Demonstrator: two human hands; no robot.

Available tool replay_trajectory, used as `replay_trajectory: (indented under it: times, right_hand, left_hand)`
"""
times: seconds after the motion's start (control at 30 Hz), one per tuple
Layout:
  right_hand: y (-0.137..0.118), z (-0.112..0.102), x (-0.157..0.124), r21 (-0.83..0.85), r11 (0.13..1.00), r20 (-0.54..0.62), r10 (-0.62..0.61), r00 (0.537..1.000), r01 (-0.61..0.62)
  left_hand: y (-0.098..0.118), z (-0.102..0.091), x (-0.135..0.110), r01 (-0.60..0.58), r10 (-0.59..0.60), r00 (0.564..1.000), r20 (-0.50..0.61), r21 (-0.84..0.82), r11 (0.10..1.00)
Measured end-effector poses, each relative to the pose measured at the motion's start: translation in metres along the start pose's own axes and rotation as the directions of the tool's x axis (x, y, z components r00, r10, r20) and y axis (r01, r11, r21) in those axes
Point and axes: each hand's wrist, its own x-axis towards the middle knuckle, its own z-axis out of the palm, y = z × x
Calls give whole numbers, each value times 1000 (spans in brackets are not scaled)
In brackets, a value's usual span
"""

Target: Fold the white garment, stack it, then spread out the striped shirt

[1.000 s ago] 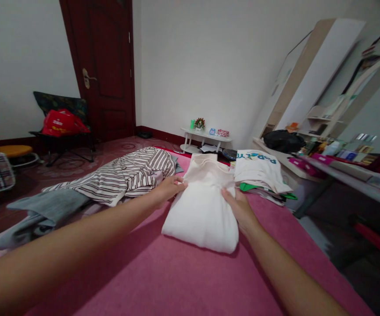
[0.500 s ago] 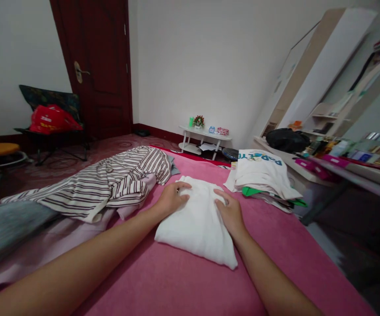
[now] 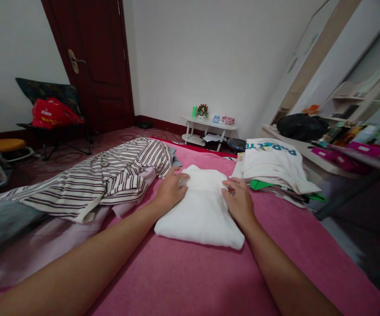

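A folded white garment lies on the pink bed cover, its near edge thick and rounded. My left hand rests at its far left side, with thumb and forefinger apart and their tips on the cloth. At the far right side, my right hand touches the garment with bent, spread fingers. Some fingertips of both hands are hidden. To the left, a striped shirt is spread over pale pink and grey clothes. A stack of folded clothes, a printed white one on top, sits to the right.
The pink bed cover runs under everything. Along the right stands a dressing table with a black bag and several bottles. A small white table stands by the wall; a chair with a red bag is at the left.
The view has shifted slightly. My hands have moved a little farther apart along the white garment's far end, which looks wider and flatter. Both still touch it.
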Motion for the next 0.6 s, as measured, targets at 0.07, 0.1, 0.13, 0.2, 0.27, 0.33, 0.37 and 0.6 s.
replay_trajectory:
  times: [0.07, 0.1, 0.13, 0.2, 0.27, 0.33, 0.37, 0.6]
  right_hand:
    - [-28, -18, -7, 104, 987, 32, -123, 992, 119]
    - [-45, -26, -14, 138, 971, 130, -213, 968, 195]
    - [-61, -33, -24, 153, 954, 294, -293, 910, 257]
    - [-91, -41, -48, 121, 910, 565, -391, 727, 396]
    - [-110, -36, -69, -3, 877, 651, -363, 667, 480]
    - [-120, -23, -80, -178, 858, 669, -253, 699, 481]
    - [-122, -17, -81, -253, 847, 666, -198, 719, 468]
    - [-109, -22, -51, -156, 934, 513, -203, 834, 323]
  left_hand:
    - [-2, -1, 1, 8, -9, 999, -45, -14, 1000]
    - [-4, -1, 2, 13, -14, 998, -58, -24, 1000]
    - [-6, -1, 2, 15, -17, 998, -65, -38, 999]
    - [-9, -2, 3, 2, -8, 997, -71, -75, 997]
    - [-13, -1, 2, -25, 14, 996, -89, -124, 992]
    - [-18, 0, 2, -29, 9, 994, -111, -181, 983]
    - [-20, 2, 3, -22, -2, 993, -115, -211, 977]
    - [-33, 9, 8, 85, -181, 966, -184, -434, 897]
